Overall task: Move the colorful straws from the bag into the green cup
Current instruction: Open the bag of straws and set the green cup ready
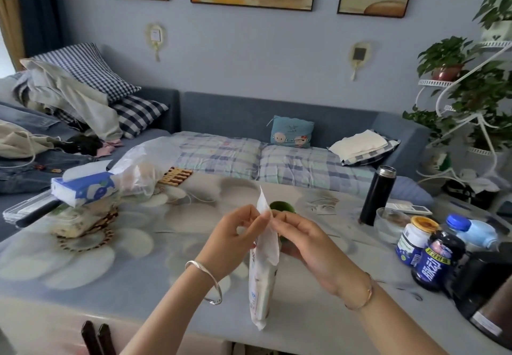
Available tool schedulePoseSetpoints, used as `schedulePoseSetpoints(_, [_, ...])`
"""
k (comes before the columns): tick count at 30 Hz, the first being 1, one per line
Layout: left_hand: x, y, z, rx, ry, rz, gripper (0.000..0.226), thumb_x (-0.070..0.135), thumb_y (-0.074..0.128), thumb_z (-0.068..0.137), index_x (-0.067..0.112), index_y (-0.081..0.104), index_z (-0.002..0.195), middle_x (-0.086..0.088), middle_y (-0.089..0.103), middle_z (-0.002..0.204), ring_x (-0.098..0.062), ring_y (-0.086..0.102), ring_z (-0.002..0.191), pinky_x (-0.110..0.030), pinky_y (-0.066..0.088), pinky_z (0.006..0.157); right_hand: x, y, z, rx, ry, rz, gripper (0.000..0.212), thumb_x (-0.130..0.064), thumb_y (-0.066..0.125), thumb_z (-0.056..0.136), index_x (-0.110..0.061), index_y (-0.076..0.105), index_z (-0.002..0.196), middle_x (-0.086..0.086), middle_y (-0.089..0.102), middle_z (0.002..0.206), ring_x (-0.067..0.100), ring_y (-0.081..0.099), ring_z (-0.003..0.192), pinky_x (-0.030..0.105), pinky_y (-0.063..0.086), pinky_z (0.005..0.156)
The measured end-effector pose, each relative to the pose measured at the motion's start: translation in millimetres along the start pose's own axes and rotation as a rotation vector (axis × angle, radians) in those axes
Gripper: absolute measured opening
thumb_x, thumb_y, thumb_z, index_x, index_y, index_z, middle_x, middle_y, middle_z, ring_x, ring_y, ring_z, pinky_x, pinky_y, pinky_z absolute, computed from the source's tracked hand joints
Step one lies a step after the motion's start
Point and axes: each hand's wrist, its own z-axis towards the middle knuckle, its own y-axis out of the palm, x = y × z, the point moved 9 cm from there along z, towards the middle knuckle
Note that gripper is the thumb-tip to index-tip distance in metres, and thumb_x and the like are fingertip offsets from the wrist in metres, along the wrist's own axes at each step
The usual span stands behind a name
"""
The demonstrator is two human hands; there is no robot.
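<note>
A long white bag (260,280) stands upright over the table, held between both hands. My left hand (235,239) pinches one side of its top edge, and my right hand (307,246) pinches the other side. The top flap of the bag sticks up above my fingers. The green cup (282,207) stands on the table just behind the bag, mostly hidden by it and my right hand. No straws are visible; the bag's contents are hidden.
The flower-print table (138,285) carries a blue tissue box (83,191) and plastic bag (141,169) at left. At right stand a black flask (378,195), a glass bowl (390,223), bottles (435,260) and a dark kettle (487,299). A sofa runs behind.
</note>
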Motion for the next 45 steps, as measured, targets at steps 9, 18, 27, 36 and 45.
schedulePoseSetpoints(9, [8,-10,-6,0.107,0.103,0.195,0.034,0.037,0.048,0.094,0.018,0.052,0.066,0.004,0.053,0.064,-0.015,0.051,0.062,-0.04,0.049,0.065,-2,17,3,-0.08,-0.044,0.091,0.036,-0.02,0.048,0.094,0.011,0.057,0.111,0.018,0.065,0.106,0.02,0.063,0.098,0.028,0.049,0.094])
schedulePoseSetpoints(18, [0,-4,-4,0.093,0.067,-0.076,0.035,0.029,0.046,0.094,0.0,0.051,0.075,-0.002,0.046,0.067,-0.017,0.041,0.064,-0.034,0.037,0.061,-8,22,6,-0.002,-0.055,0.151,0.021,-0.013,0.05,0.093,-0.004,0.062,0.078,-0.003,0.062,0.122,0.015,0.062,0.106,0.032,0.047,0.096])
schedulePoseSetpoints(27, [2,-6,2,0.103,0.083,-0.009,0.032,0.016,0.042,0.099,-0.005,0.047,0.076,-0.008,0.042,0.067,-0.013,0.037,0.061,-0.029,0.035,0.059,-13,12,15,0.09,-0.073,-0.037,0.021,-0.016,0.054,0.092,-0.003,0.064,0.08,-0.015,0.051,0.134,0.016,0.059,0.115,0.043,0.046,0.102])
schedulePoseSetpoints(36, [6,-20,-3,0.139,0.008,-0.017,0.027,0.015,0.041,0.099,0.005,0.047,0.075,0.0,0.047,0.07,0.001,0.049,0.053,-0.022,0.049,0.052,-49,-16,27,0.236,-0.188,-0.566,0.019,-0.025,0.049,0.094,-0.018,0.059,0.08,-0.008,0.054,0.135,0.009,0.05,0.119,0.026,0.039,0.102])
schedulePoseSetpoints(45, [-31,26,-39,-0.26,-0.752,-1.216,0.102,0.082,0.032,0.078,-0.007,0.047,0.126,-0.029,0.062,0.122,-0.042,0.069,0.095,-0.05,0.059,0.073,-94,17,15,0.242,-0.618,-1.136,0.016,-0.018,0.048,0.095,-0.012,0.059,0.085,0.001,0.057,0.129,0.016,0.051,0.115,0.019,0.036,0.09])
